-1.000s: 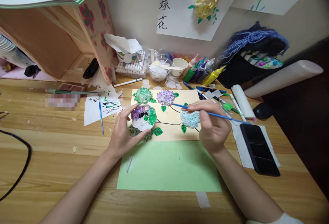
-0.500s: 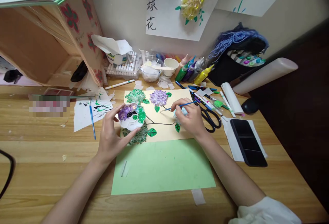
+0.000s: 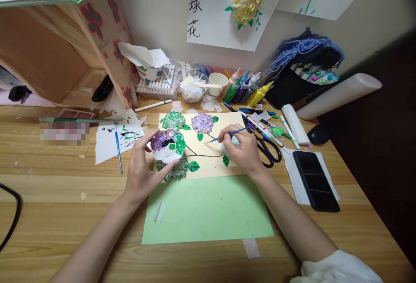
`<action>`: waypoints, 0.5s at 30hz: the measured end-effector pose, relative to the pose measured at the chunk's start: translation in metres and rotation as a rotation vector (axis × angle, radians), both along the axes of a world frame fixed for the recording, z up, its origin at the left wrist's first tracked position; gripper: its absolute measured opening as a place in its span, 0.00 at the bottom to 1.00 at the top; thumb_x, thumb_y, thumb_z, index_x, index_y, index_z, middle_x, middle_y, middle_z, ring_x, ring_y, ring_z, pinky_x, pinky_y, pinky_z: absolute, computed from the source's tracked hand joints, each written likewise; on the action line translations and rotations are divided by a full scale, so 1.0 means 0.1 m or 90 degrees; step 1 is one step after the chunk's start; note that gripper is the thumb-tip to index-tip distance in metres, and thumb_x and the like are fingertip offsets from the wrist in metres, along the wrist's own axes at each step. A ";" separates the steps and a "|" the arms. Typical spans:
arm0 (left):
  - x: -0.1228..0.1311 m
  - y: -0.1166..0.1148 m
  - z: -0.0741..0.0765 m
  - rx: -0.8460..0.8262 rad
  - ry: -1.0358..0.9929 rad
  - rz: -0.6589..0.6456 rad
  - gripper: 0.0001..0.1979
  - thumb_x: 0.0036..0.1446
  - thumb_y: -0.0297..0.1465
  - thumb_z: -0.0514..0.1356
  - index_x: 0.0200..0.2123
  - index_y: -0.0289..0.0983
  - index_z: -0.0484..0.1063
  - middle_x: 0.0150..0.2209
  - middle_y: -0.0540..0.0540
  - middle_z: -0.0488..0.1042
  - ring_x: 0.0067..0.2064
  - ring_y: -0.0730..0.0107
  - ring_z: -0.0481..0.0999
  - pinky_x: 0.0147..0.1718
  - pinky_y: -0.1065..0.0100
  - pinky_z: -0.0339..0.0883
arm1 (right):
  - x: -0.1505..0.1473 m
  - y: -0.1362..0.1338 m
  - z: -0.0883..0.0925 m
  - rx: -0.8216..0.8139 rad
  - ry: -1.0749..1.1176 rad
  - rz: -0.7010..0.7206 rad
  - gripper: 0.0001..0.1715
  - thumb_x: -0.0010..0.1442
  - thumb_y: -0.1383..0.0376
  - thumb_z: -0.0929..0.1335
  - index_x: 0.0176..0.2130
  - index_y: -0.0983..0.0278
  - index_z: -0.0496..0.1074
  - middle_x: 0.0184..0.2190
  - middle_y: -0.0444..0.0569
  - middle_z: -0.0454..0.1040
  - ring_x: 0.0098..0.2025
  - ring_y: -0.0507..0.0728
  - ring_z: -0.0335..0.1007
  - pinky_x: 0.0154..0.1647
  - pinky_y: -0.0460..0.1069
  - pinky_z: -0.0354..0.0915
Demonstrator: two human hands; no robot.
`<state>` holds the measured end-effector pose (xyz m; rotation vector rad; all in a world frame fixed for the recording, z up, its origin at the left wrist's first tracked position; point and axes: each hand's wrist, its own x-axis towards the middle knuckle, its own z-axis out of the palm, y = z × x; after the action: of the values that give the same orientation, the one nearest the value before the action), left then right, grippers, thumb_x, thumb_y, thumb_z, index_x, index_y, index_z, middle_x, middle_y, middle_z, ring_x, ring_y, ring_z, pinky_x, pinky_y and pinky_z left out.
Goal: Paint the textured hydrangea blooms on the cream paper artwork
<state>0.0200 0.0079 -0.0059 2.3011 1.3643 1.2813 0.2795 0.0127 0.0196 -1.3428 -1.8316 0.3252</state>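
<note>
My left hand (image 3: 143, 170) grips a small round paint palette (image 3: 168, 158) by its edges, tilted towards me. Purple, black and green paint lies in its wells. In my right hand (image 3: 242, 148) is a thin blue paintbrush (image 3: 232, 133), its tip at the cream paper (image 3: 208, 168), near the middle; I cannot tell if it touches. The paper bears a green flower (image 3: 173, 120), a purple flower (image 3: 202, 123), painted leaves and dark stems. A dark green flower (image 3: 177, 171) sits partly behind the palette. My right hand partly covers a pale blue flower (image 3: 225, 148).
Green paper (image 3: 208, 211) lies in front of the cream sheet. To the right are black scissors (image 3: 269, 153), several markers and a phone-like black case (image 3: 315, 181). Paint bottles (image 3: 260, 94) and a paper cup (image 3: 218, 82) stand behind. A second brush (image 3: 118, 148) rests on paint-smeared paper (image 3: 105, 144) at left.
The whole view has shifted slightly, with things appearing a little further right. Both hands keep their holds on the palette and the paintbrush, whose tip stays near the same spot on the paper.
</note>
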 end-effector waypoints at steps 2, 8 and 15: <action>0.00 0.00 0.00 -0.003 -0.003 -0.001 0.41 0.44 0.34 0.70 0.60 0.38 0.56 0.54 0.36 0.67 0.52 0.57 0.69 0.41 0.62 0.67 | 0.00 0.00 0.00 0.006 0.001 0.000 0.10 0.58 0.72 0.61 0.29 0.61 0.67 0.26 0.45 0.73 0.32 0.55 0.68 0.34 0.49 0.63; 0.00 0.00 0.00 0.001 0.000 -0.003 0.41 0.44 0.34 0.70 0.59 0.36 0.56 0.54 0.35 0.67 0.52 0.57 0.69 0.41 0.62 0.67 | -0.01 0.00 0.00 -0.001 -0.006 0.007 0.10 0.58 0.72 0.61 0.28 0.61 0.67 0.26 0.45 0.73 0.31 0.55 0.67 0.34 0.49 0.63; 0.00 0.00 0.00 0.009 0.004 0.001 0.41 0.44 0.34 0.70 0.59 0.36 0.56 0.54 0.36 0.67 0.51 0.57 0.69 0.41 0.62 0.67 | -0.02 -0.01 0.00 -0.009 -0.009 0.010 0.10 0.59 0.72 0.61 0.28 0.61 0.67 0.26 0.45 0.73 0.31 0.55 0.68 0.35 0.49 0.63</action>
<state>0.0200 0.0077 -0.0057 2.3156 1.3629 1.2893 0.2779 0.0119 0.0192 -1.3445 -1.8550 0.3384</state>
